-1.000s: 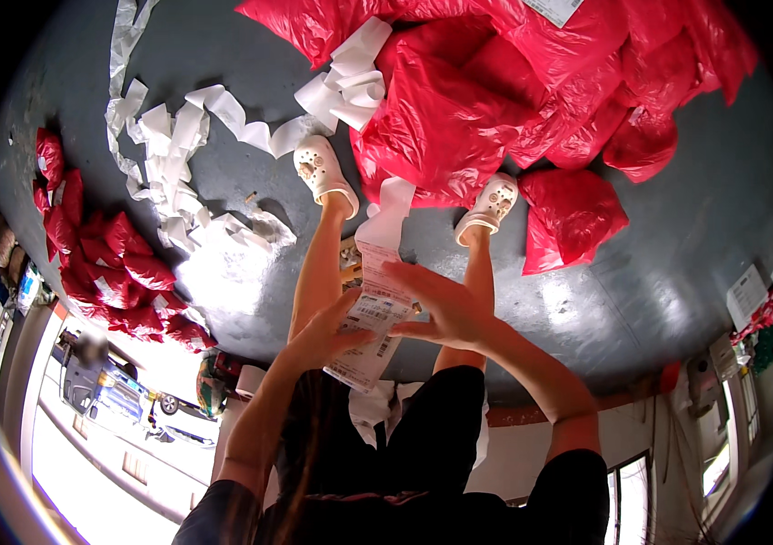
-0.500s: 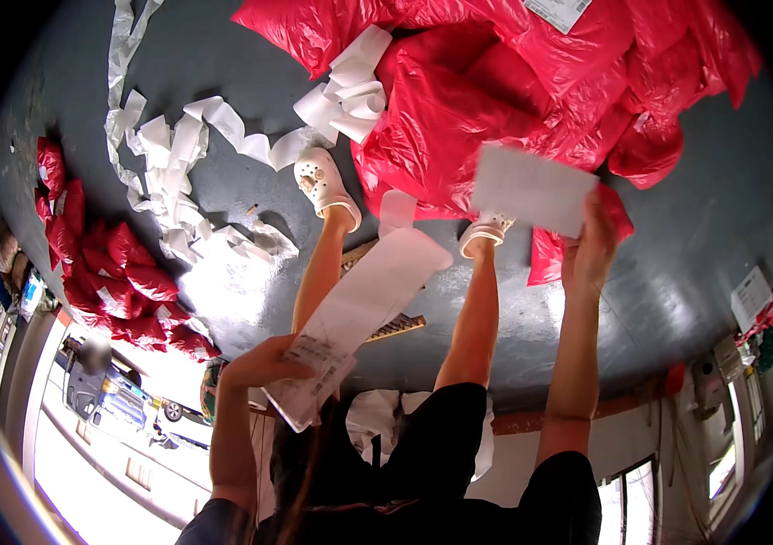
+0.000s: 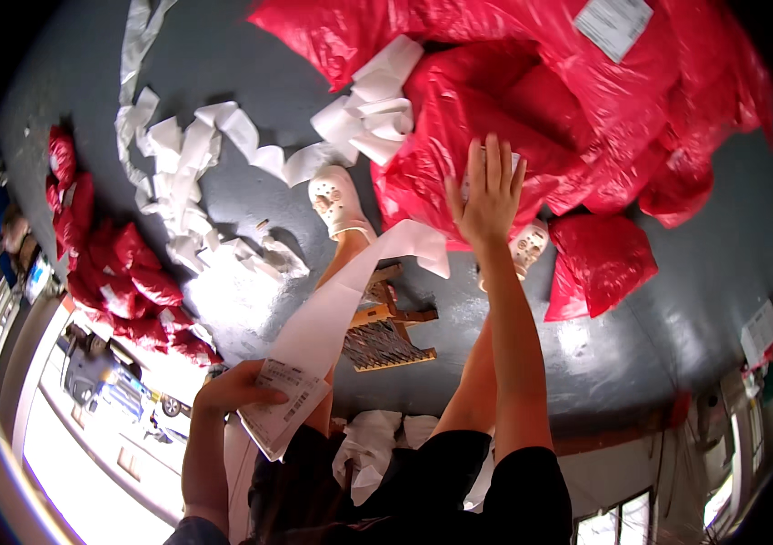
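My left hand (image 3: 239,389) grips a folded stack of printed labels (image 3: 288,413). From it a long white backing strip (image 3: 336,295) runs up and bends over near my feet. My right hand (image 3: 486,204) lies flat with its fingers stretched out, over a large red plastic bag (image 3: 445,113). A white label (image 3: 516,161) shows beside and between those fingers, mostly covered by the hand. A smaller red bag (image 3: 600,263) lies to the right of my right foot.
More red bags (image 3: 618,118) are heaped at the far right, one bearing a white label (image 3: 613,25). Smaller red bags (image 3: 123,272) lie at the left. Loose white backing paper (image 3: 182,168) trails over the grey floor. A small wooden stool (image 3: 391,331) stands between my legs.
My right hand has moved left from above the bags, where it held a white label, and now lies spread over the large red bag. My left hand with the labels has shifted slightly down and left.
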Motion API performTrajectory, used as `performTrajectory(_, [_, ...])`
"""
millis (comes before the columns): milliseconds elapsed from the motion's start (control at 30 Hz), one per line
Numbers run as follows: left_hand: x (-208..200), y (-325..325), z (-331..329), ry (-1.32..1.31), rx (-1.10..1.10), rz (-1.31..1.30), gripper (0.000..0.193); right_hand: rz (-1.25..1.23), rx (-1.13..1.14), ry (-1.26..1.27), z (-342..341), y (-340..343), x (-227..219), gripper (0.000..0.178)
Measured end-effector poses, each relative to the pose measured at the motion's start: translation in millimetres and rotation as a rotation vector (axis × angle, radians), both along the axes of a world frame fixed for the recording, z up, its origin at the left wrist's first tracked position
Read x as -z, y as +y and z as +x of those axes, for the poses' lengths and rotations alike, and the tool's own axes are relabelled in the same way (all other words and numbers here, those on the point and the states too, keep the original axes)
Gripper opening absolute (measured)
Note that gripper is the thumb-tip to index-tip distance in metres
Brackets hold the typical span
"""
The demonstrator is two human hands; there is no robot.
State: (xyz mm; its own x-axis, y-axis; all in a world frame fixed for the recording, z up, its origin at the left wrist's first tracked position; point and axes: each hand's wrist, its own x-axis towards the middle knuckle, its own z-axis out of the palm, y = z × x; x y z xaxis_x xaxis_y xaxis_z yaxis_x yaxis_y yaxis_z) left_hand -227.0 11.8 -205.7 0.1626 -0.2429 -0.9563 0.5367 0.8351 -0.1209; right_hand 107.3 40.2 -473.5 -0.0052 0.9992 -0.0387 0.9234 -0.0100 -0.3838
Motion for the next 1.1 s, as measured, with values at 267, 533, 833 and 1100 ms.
performTrajectory(267, [-9, -12, -16, -0.164, -0.131, 0.098, 0.050, -0.091, 0.441, 0.358, 28, -81, 13, 0.082])
performTrajectory(533, [-6, -41, -34, -0.183, -0.179, 0.043, 0.053, -0.795, 0.384, 0.193, 71, -182, 73, 0.039])
performTrajectory(833, [-82, -48, -72, -0.146, -0.340, 0.188, 0.055, -0.660, -0.049, 0.279, 33, -92, -39, 0.023])
performTrajectory(1100, [-176, -92, -123, -0.173, -0.460, 0.216, 0.060, -0.819, -0.280, 0.763, -201, 123, -204, 0.023])
